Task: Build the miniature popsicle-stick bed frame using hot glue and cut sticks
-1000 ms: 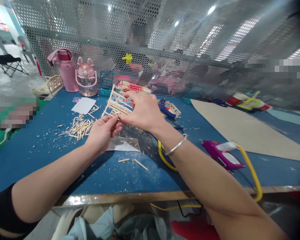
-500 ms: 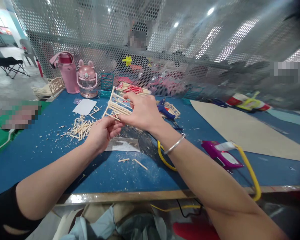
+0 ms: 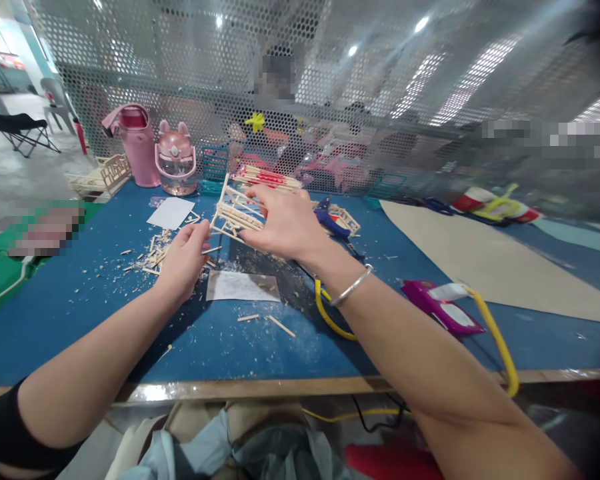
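A small openwork frame of pale wooden sticks [image 3: 237,217] is held up, tilted, over the blue table. My right hand [image 3: 287,223], wearing a silver bangle, grips its right side between thumb and fingers. At the frame's lower left corner, my left hand [image 3: 184,260] is closed in a pinch; its fingertips meet the corner there. Beneath and beside that hand lies a pile of short cut sticks [image 3: 156,255], partly covered by it. A whitish rectangular sheet [image 3: 243,287] rests below the frame, with two loose stick pieces [image 3: 281,326] nearer the table edge.
Pink bottles [image 3: 176,160] stand at the back left near a perforated metal screen [image 3: 190,87]. A blue glue gun [image 3: 331,219] lies behind my right wrist. On the right are a purple device [image 3: 443,308] with a yellow cable and a large beige sheet [image 3: 485,260].
My left hand has slid left along the frame's lower edge to its left corner, uncovering more of the sheet beneath. The right hand keeps its hold with little movement.
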A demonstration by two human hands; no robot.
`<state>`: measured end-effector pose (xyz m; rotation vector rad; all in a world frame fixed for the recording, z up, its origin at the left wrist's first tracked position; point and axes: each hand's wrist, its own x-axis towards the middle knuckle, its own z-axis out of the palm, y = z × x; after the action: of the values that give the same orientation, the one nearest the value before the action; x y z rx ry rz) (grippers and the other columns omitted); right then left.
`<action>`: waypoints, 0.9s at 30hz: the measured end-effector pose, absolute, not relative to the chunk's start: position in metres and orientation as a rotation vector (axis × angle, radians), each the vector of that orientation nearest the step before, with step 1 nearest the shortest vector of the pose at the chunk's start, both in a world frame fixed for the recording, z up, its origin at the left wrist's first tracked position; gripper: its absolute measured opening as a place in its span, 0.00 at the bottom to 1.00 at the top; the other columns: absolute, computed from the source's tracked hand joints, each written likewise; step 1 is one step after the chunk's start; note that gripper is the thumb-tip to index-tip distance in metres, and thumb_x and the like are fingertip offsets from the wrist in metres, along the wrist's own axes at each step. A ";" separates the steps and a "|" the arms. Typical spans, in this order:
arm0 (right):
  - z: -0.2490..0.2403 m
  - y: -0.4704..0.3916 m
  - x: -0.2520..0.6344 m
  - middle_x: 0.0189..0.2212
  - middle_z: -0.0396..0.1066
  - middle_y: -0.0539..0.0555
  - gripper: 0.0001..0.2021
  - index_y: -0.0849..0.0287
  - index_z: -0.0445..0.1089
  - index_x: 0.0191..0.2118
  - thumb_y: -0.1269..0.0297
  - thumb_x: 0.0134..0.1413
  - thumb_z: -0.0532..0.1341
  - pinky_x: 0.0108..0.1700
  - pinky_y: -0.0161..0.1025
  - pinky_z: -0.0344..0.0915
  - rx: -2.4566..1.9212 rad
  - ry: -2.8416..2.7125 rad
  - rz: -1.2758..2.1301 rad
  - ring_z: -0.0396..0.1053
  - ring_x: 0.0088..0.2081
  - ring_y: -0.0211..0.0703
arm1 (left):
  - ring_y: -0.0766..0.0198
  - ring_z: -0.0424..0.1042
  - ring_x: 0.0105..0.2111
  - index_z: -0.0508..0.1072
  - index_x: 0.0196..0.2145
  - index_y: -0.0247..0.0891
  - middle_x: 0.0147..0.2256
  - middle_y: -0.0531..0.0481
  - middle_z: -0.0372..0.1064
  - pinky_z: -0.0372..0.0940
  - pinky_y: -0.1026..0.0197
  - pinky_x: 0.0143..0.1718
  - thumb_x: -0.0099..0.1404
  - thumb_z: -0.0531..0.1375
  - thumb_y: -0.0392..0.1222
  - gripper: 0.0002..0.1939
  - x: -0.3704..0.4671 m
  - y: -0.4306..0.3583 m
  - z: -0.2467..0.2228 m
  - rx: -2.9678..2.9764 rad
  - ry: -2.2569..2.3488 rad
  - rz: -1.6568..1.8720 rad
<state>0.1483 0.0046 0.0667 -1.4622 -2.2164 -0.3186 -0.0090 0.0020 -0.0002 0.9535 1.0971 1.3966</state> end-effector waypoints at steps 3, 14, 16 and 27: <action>0.066 0.005 0.149 0.32 0.72 0.52 0.19 0.56 0.67 0.42 0.61 0.39 0.60 0.38 0.41 0.47 -1.447 -2.237 -0.325 0.65 0.35 0.47 | 0.69 0.63 0.26 0.72 0.29 0.36 0.27 0.52 0.69 0.57 0.68 0.27 0.58 0.60 0.49 0.12 -0.014 0.006 0.001 1.226 1.111 1.446; 0.071 -0.002 0.162 0.43 0.69 0.56 0.26 0.60 0.62 0.51 0.65 0.41 0.59 0.42 0.43 0.59 -1.203 -2.181 -0.262 0.65 0.40 0.47 | 0.64 0.69 0.32 0.76 0.33 0.35 0.34 0.47 0.76 0.59 0.65 0.33 0.60 0.58 0.49 0.14 -0.019 0.008 0.003 1.502 1.206 1.282; 0.070 0.006 0.185 0.42 0.68 0.55 0.21 0.58 0.61 0.51 0.66 0.48 0.54 0.44 0.43 0.60 -1.187 -1.995 -0.335 0.65 0.41 0.45 | 0.63 0.69 0.34 0.76 0.33 0.35 0.35 0.46 0.76 0.60 0.65 0.34 0.60 0.58 0.48 0.13 -0.018 0.007 0.004 1.475 1.224 1.284; 0.019 0.064 0.310 0.49 0.65 0.68 0.26 0.63 0.62 0.53 0.67 0.44 0.59 0.45 0.51 0.63 -2.607 -1.653 -0.160 0.64 0.49 0.61 | 0.69 0.66 0.28 0.72 0.33 0.38 0.31 0.50 0.69 0.58 0.68 0.25 0.55 0.62 0.55 0.17 -0.012 0.011 -0.010 1.122 1.090 1.296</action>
<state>0.3096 0.0641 0.0189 -2.6073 -1.6526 -0.1601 -0.0117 0.0113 -0.0098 1.1225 1.0904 1.2958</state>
